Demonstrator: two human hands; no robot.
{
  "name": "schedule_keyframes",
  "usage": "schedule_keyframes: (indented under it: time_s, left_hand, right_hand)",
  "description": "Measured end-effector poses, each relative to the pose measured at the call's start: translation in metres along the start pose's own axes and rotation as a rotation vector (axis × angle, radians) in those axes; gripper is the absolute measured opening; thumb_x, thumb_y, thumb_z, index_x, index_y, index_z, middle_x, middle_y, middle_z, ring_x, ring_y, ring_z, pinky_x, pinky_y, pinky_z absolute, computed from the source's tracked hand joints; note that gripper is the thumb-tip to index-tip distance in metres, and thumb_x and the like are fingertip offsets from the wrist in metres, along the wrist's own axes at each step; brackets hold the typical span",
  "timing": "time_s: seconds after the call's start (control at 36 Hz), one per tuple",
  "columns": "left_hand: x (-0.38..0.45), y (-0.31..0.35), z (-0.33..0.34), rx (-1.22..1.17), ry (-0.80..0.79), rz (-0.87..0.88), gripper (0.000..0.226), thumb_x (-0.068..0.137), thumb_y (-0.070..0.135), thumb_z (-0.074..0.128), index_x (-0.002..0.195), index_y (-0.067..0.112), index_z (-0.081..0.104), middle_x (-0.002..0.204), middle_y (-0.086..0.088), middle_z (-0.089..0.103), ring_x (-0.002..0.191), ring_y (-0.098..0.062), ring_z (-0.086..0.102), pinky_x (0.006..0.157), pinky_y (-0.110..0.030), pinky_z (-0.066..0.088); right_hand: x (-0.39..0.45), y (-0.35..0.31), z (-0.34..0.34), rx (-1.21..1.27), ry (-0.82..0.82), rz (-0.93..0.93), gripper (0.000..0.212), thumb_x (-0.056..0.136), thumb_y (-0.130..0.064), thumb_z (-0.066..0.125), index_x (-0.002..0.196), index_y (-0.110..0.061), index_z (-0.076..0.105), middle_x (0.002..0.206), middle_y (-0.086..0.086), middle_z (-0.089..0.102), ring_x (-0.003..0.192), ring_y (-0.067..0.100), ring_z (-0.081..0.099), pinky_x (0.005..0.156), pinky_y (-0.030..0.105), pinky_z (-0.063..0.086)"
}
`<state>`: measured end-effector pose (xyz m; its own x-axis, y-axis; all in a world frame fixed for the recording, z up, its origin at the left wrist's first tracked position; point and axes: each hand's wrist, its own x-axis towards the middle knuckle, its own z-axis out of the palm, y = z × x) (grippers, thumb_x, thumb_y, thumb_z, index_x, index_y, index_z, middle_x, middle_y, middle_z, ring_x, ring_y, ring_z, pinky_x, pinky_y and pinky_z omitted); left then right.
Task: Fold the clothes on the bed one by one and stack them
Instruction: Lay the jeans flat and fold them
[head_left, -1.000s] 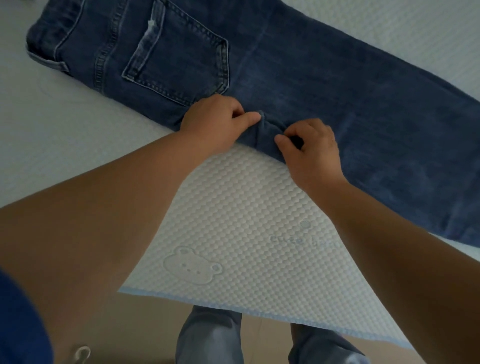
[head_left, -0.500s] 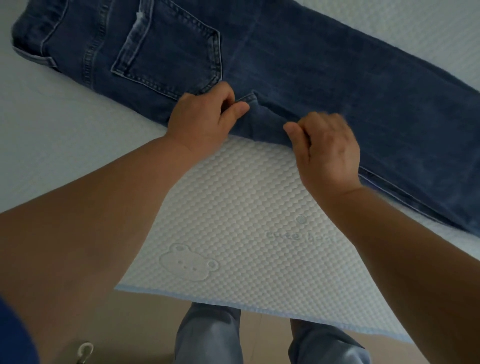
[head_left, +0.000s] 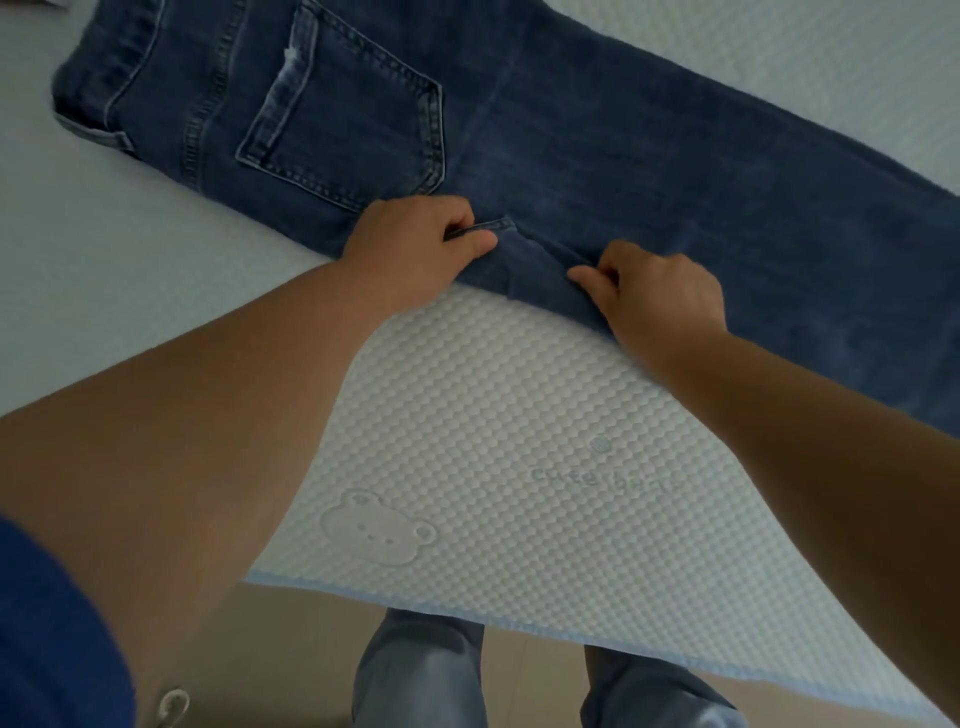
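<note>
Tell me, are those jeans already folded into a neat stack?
No. The jeans lie stretched out flat on the bed, while the left hand and right hand pinch the denim at the crotch edge.

Pale embossed lettering reading "cute bear" (head_left: 605, 480) stands on the white quilted mattress cover (head_left: 519, 395), its last letters hidden by the person's right forearm. A bear-face emblem (head_left: 376, 527) is pressed into the same cover, to the left of the words. No other writing is legible.
</note>
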<state>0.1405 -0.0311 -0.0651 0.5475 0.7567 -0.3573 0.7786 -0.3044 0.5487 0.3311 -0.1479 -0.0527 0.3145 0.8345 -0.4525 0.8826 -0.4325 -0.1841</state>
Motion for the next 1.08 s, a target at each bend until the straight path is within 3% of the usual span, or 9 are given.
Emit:
schedule_keyframes:
  time_s: [0.25, 0.36, 0.42, 0.47, 0.53, 0.67, 0.81, 0.94, 1.08]
  left_hand:
    - [-0.018, 0.006, 0.01, 0.074, 0.285, 0.052, 0.033, 0.09, 0.043, 0.056, 0.079, 0.013, 0.065, 0.073, -0.005, 0.065, 0.067, -0.022, 0.058, 0.072, -0.03, 0.035]
    - [-0.013, 0.012, 0.013, 0.095, 0.307, -0.027, 0.034, 0.088, 0.048, 0.057, 0.079, 0.016, 0.064, 0.076, -0.004, 0.067, 0.072, -0.022, 0.06, 0.084, -0.035, 0.038]
    - [-0.012, 0.012, 0.011, 0.054, 0.271, -0.058, 0.032, 0.086, 0.048, 0.059, 0.075, 0.018, 0.061, 0.074, -0.002, 0.065, 0.071, -0.021, 0.06, 0.08, -0.034, 0.041]
    - [-0.013, 0.014, 0.006, 0.011, 0.247, -0.069, 0.029, 0.083, 0.047, 0.063, 0.074, 0.02, 0.058, 0.074, 0.001, 0.062, 0.072, -0.018, 0.058, 0.075, -0.032, 0.042]
    - [-0.018, 0.013, -0.001, -0.017, 0.302, -0.055, 0.024, 0.079, 0.039, 0.069, 0.079, 0.016, 0.063, 0.082, -0.003, 0.064, 0.078, -0.019, 0.058, 0.078, -0.035, 0.044]
    - [-0.05, -0.01, -0.015, -0.088, 0.542, -0.204, 0.006, 0.079, 0.021, 0.065, 0.08, 0.016, 0.062, 0.08, 0.002, 0.057, 0.077, -0.015, 0.051, 0.069, -0.026, 0.038]
    - [-0.055, -0.048, -0.035, -0.666, 0.545, -0.844, 0.031, 0.083, 0.038, 0.064, 0.085, 0.008, 0.063, 0.078, 0.004, 0.062, 0.069, -0.009, 0.056, 0.066, -0.021, 0.046]
    - [-0.023, -0.058, -0.075, -1.422, 0.643, -0.836, 0.012, 0.076, 0.017, 0.076, 0.083, 0.011, 0.068, 0.089, -0.009, 0.073, 0.083, -0.022, 0.07, 0.075, -0.036, 0.058]
    - [-0.001, -0.063, -0.094, -1.687, 0.539, -0.804, 0.029, 0.082, 0.022, 0.068, 0.109, 0.009, 0.068, 0.106, -0.014, 0.07, 0.098, -0.031, 0.066, 0.088, -0.051, 0.052]
  right_hand:
    - [-0.003, -0.003, -0.002, -0.043, 0.073, 0.019, 0.038, 0.095, -0.053, 0.035, 0.098, -0.017, 0.05, 0.062, -0.004, 0.044, 0.052, 0.013, 0.037, 0.049, 0.028, 0.022]
    - [-0.018, -0.03, -0.006, 0.158, 0.346, -0.266, 0.021, 0.092, -0.025, 0.054, 0.103, -0.008, 0.061, 0.094, 0.01, 0.061, 0.085, 0.029, 0.055, 0.067, 0.037, 0.042]
    - [-0.027, -0.05, 0.0, 0.171, 0.331, -0.408, 0.032, 0.09, -0.021, 0.055, 0.116, -0.004, 0.06, 0.115, 0.015, 0.061, 0.107, 0.035, 0.055, 0.09, 0.045, 0.046]
    - [-0.032, -0.06, 0.011, 0.076, 0.052, -0.387, 0.057, 0.097, -0.038, 0.04, 0.144, -0.008, 0.032, 0.152, 0.01, 0.03, 0.141, 0.026, 0.023, 0.115, 0.04, 0.016]
    - [-0.03, -0.055, 0.023, -0.035, -0.108, -0.341, 0.069, 0.097, -0.052, 0.019, 0.15, -0.015, -0.004, 0.158, 0.001, -0.009, 0.143, 0.013, -0.013, 0.114, 0.033, -0.009]
    - [-0.026, -0.046, 0.036, -0.112, -0.143, -0.344, 0.076, 0.088, -0.064, 0.005, 0.144, -0.019, -0.021, 0.148, -0.005, -0.028, 0.134, 0.009, -0.029, 0.112, 0.034, -0.016]
    - [-0.023, -0.059, 0.033, -0.083, -0.182, -0.273, 0.08, 0.081, -0.072, 0.008, 0.142, -0.032, -0.025, 0.158, -0.001, -0.012, 0.143, 0.015, -0.015, 0.112, 0.037, -0.012]
    - [-0.015, -0.076, 0.024, -0.045, -0.179, -0.177, 0.083, 0.08, -0.074, 0.017, 0.148, -0.033, -0.008, 0.158, 0.0, 0.007, 0.144, 0.02, 0.003, 0.115, 0.041, 0.001]
    - [-0.012, -0.083, 0.019, -0.03, -0.202, -0.13, 0.082, 0.082, -0.074, 0.027, 0.149, -0.036, -0.001, 0.156, 0.001, 0.012, 0.142, 0.024, 0.007, 0.115, 0.042, 0.005]
